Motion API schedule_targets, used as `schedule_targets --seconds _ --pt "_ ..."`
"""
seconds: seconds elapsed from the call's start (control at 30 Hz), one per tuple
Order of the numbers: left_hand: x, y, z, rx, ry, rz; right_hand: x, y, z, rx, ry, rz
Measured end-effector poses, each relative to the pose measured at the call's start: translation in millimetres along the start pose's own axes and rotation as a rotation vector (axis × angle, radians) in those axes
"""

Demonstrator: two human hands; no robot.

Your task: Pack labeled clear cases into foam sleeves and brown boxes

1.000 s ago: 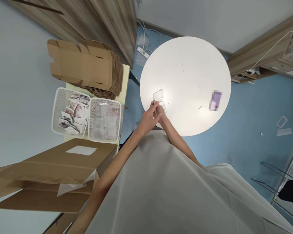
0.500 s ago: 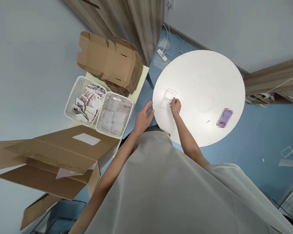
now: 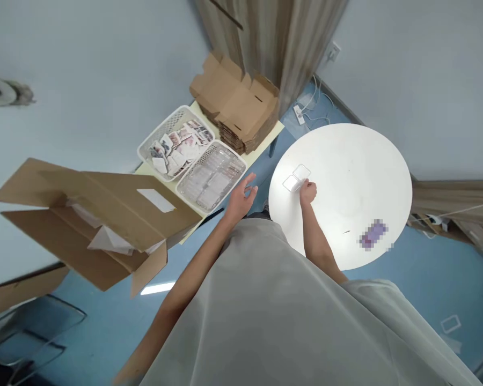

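On the left side of the round white table (image 3: 358, 161) lies a clear plastic case (image 3: 293, 183), opened flat with its two halves side by side. My right hand (image 3: 308, 192) is closed at the case's near right edge, and its fingertips are hidden there. My left hand (image 3: 240, 200), fingers apart and holding nothing, is by the right corner of a white basket (image 3: 182, 188) filled with clear plastic cases (image 3: 214, 179). Whether the left fingertips touch the basket rim I cannot tell.
Another white basket (image 3: 144, 151) holds many small printed cards (image 3: 181, 150). Behind it are stacked flat cardboard boxes (image 3: 241, 107). A large open carton (image 3: 116, 201) stands at left. A blurred purple item (image 3: 373, 235) lies on the table; a power strip (image 3: 298, 114) is on the floor.
My view has turned left, so the surroundings shift right in the picture. My left hand is now closer to the basket of clear cases. My right hand stays at the opened case.
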State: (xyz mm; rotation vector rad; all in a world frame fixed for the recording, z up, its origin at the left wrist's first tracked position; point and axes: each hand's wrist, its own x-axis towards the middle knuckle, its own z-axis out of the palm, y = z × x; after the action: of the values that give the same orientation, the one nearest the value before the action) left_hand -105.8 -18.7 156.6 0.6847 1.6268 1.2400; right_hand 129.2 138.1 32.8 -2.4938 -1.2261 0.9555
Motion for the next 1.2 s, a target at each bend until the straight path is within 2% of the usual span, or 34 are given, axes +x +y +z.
schedule_targets --seconds 0.1,0.2,0.27,0.47,0.6,0.7,0.83,1.03,1.2 --pt "-2.9 -0.2 -12.2 -0.052 0.039 0.03 -13.9 -19.3 -8.9 -0.008 0.04 -0.078" --pt "-4.0 -0.3 -23.8 -0.101 0.11 0.064 -44.6 -53.5 -6.4 -0.009 0.03 -0.284" --pt "-4.5 -0.6 -30.3 -0.141 0.169 0.083 -73.4 -80.5 3.3 0.001 -0.011 -0.454" --pt "-6.4 -3.2 -51.5 -0.262 0.345 0.118 -158.5 -158.5 60.4 0.02 -0.241 -0.865" --pt "-10.8 -7.1 -73.5 -0.262 0.484 0.175 -193.9 -202.9 109.0 -0.073 -0.394 -1.095" --pt "-16.0 -12.6 -87.7 -0.19 0.584 0.226 -217.0 -228.4 147.8 -0.213 -0.561 -1.248" --pt "-20.6 -20.2 -96.7 -0.054 0.661 0.285 -250.5 -247.6 195.6 -0.565 -0.713 -1.342" --pt "-25.5 -23.4 -104.8 -0.018 0.681 0.337 -277.6 -258.9 246.6 -0.941 -0.659 -1.342" --pt "-29.1 -27.3 -112.0 -0.04 0.734 0.312 -275.7 -267.8 270.2 -1.038 -0.674 -1.299"
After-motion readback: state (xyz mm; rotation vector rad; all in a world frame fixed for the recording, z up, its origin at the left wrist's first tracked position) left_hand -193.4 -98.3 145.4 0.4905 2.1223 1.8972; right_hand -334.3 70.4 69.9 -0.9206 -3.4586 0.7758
